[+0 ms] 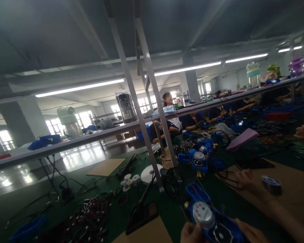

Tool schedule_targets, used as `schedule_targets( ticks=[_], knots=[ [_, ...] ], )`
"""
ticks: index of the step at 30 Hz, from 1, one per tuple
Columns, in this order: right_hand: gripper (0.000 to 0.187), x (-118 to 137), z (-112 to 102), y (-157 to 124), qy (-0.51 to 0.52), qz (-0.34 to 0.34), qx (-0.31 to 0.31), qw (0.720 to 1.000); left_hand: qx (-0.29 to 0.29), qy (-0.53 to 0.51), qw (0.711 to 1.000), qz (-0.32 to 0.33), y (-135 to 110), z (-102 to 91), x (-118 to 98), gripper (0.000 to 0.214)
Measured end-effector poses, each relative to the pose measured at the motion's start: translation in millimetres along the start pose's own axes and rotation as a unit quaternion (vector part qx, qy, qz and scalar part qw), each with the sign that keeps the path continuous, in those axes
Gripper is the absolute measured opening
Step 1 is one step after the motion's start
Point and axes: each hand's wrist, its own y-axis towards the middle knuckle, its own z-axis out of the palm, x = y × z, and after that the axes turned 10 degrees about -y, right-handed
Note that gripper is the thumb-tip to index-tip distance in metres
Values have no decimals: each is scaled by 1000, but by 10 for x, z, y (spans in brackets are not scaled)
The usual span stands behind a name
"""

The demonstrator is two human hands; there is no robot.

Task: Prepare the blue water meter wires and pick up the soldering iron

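At the near edge of the view, right of centre, a blue plastic housing [212,219] with a round silver speaker [203,213] set in it lay between the person's 2 hands. Its long axis ran from the far left, where a narrower blue end pointed away up the bench, toward the near right. The left hand [191,233] gripped the housing from the near-left side, fingers curled against its edge just below the speaker; how tightly they closed was cut off by the frame edge. The right hand [250,233] touched the near-right end of the housing, and whether its fingers were clamped or merely resting could not be told, since the picture was blurred there. Both hands were in contact, so neither was nearer; the speaker sat closer to the left hand.

Beyond, to the right, another person's hand [247,179] lay with loosely spread fingers on a brown cardboard sheet [294,192], near a small spool of solder wire [271,184]. On the green bench top [167,209] to the left lay a dark soldering iron [144,195], a heap of red and black wires [91,219], and farther off more blue housings [199,162]. No brand, label or writing could be read anywhere; motion blur smeared every surface.
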Motion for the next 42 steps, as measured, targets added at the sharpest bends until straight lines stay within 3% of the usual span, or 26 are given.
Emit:
schedule_targets(
  ticks=[4, 9, 13, 16, 20, 23, 24, 28, 31, 36, 42],
  knots=[
    [62, -67, 198, -420, 70, 79, 66, 992, -18, -80, 995, -54, -261, 100, -151, 73],
    [67, -44, 295, -401, 70, 80, 91, 990, -57, -69, 995, -54, -385, 55, -340, 77],
    [69, -69, 157, 114, -14, 42, 36, 998, -58, -90, 993, -58, -351, -14, -312, 78],
    [51, -59, 142, 758, -109, 9, 13, 994, -48, -113, 991, -61, -337, -35, -248, 75],
    [29, -65, 381, 1492, -193, 41, 23, 980, -50, -132, 988, -62, -373, -41, -183, 72],
    [17, -91, 601, 1701, -218, 24, 76, 973, -39, -136, 987, -78, -432, -54, -185, 66],
    [16, -99, 656, 1709, -215, 11, 100, 971, -32, -135, 987, -84, -457, -57, -198, 63],
    [43, -106, 761, 1594, -190, -28, 173, 966, -4, -114, 989, -98, -542, -41, -273, 56],
    [43, -67, 747, 1496, -172, -66, 189, 965, -13, -99, 989, -107, -559, -16, -302, 58],
    [37, 82, 527, 1425, -185, -126, 122, 967, -19, -92, 989, -116, -552, 2, -307, 62],
    [34, 117, -32, 1162, -199, -140, 28, 970, -24, -89, 989, -114, -551, 7, -320, 57]
  ],
)
